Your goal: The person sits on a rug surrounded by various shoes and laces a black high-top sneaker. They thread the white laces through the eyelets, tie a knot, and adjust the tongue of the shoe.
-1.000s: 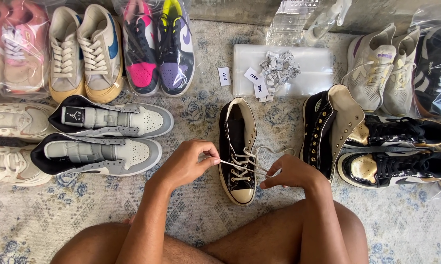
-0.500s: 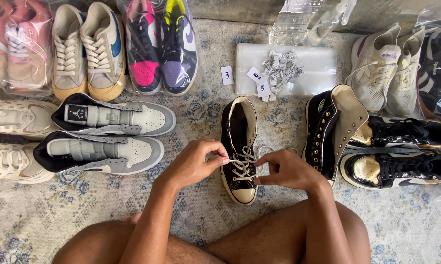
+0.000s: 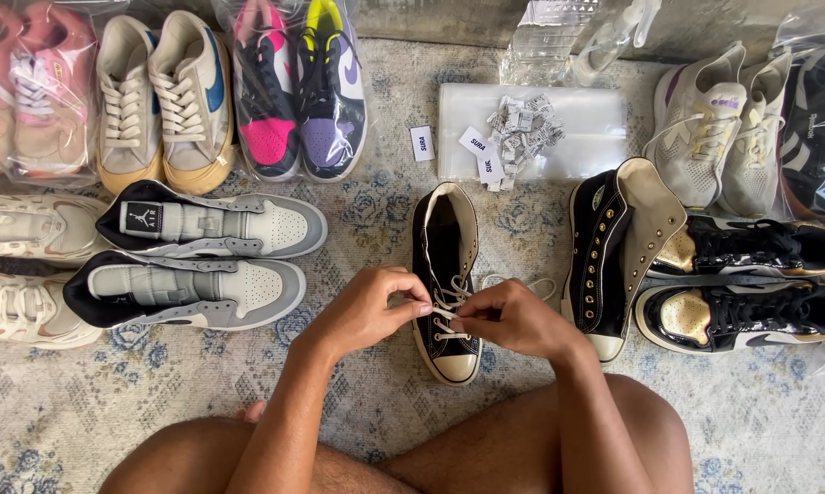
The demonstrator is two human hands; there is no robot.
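The black high-top sneaker (image 3: 446, 284) lay toe toward the person on the patterned rug (image 3: 358, 197), between the grey-and-white pair (image 3: 202, 261) and its unlaced mate (image 3: 614, 252). Compared with a second earlier, both hands had drawn together over the laces. The left hand (image 3: 367, 311) and right hand (image 3: 513, 318) each pinched the white lace (image 3: 444, 309) with fingers pressed together, almost touching.

A black high-top sneaker (image 3: 444, 274) with cream laces (image 3: 451, 302) is lying on a faded blue floral rug (image 3: 376, 197).
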